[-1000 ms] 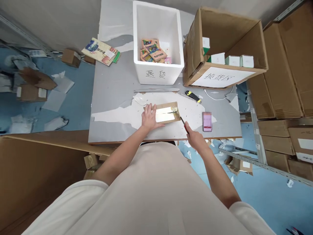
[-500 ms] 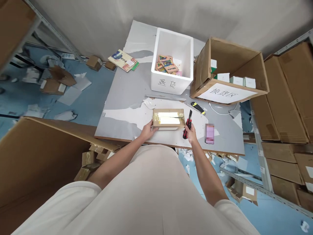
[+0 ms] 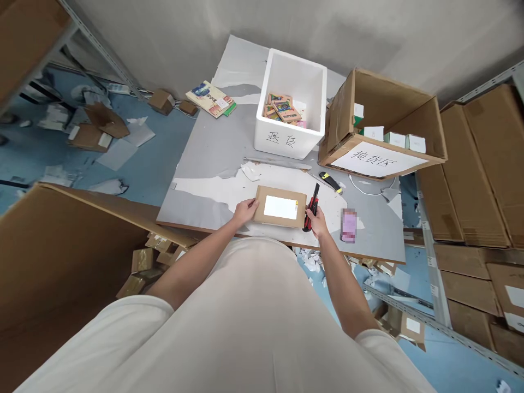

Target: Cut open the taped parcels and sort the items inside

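Note:
A small brown cardboard box (image 3: pixel 259 214) with a white label on its upper face is held over the front of the table (image 3: pixel 196 164). My left hand (image 3: pixel 245 211) grips its left end, fingers closed on the edge. At the right end, my right hand (image 3: pixel 317 222) is closed round a red and black utility knife (image 3: pixel 311 210), blade pointing away from me, and its fingers touch the box too. Beyond the box lies a second knife, black and yellow (image 3: pixel 331 182). A pink phone-like item (image 3: pixel 349 225), blurred out, rests to the right.
A white foam box (image 3: pixel 286 139) holding colourful packets stands at the back. Beside it is an open carton (image 3: pixel 335 131) with white boxes inside. Booklets (image 3: pixel 208 99) lie at the back left. A large carton (image 3: pixel 82 262) flanks me on the left, and shelving with boxes (image 3: pixel 466 174) on the right.
The box has been turned so that a different face, with one whole white label, shows upward instead of the glossy taped one. Both hands still hold its ends, and the knife stays in the right.

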Demonstrator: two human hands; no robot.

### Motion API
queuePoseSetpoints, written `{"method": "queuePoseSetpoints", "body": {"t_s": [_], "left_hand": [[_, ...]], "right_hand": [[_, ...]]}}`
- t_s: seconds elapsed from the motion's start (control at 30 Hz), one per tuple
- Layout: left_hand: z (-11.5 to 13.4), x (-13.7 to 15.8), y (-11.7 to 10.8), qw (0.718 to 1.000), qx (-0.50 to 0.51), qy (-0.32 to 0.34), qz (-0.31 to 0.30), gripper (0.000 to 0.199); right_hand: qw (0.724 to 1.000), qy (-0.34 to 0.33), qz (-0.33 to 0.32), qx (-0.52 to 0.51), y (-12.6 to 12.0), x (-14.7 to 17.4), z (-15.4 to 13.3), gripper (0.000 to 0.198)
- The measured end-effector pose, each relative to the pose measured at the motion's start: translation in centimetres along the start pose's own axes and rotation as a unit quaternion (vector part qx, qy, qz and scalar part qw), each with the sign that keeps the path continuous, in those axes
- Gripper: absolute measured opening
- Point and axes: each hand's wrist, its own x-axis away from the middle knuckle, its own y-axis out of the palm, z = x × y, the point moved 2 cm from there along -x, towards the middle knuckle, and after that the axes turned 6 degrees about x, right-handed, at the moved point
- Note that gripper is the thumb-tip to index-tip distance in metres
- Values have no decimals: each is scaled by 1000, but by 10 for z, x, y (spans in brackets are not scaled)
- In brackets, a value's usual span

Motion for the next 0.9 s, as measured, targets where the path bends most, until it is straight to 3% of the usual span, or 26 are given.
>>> {"method": "queuePoseSetpoints", "body": {"t_s": [0.2, 0.3, 0.4, 0.53, 0.73, 0.9], "left_hand": [[-41, 17, -5, 998, -14, -15, -63, 55], [-54, 30, 2, 994, -29, -9, -102, 67], [-55, 36, 10, 994, 2, -5, -105, 64], [-39, 39, 10, 996, 43, -9, -84, 52], [13, 33, -12, 996, -82, 39, -2, 45], [32, 17, -12, 990, -135, 36, 11, 49]], "right_hand": [[997, 41, 41, 41, -14, 27, 29, 45], [997, 68, 39, 25, -7, 43, 44, 52], [995, 89, 37, 23, 7, 49, 48, 53], [994, 72, 70, 35, 8, 45, 37, 46], [990, -23, 104, 95, -19, 23, -14, 39], [977, 8, 91, 191, -19, -1, -33, 38]]}}
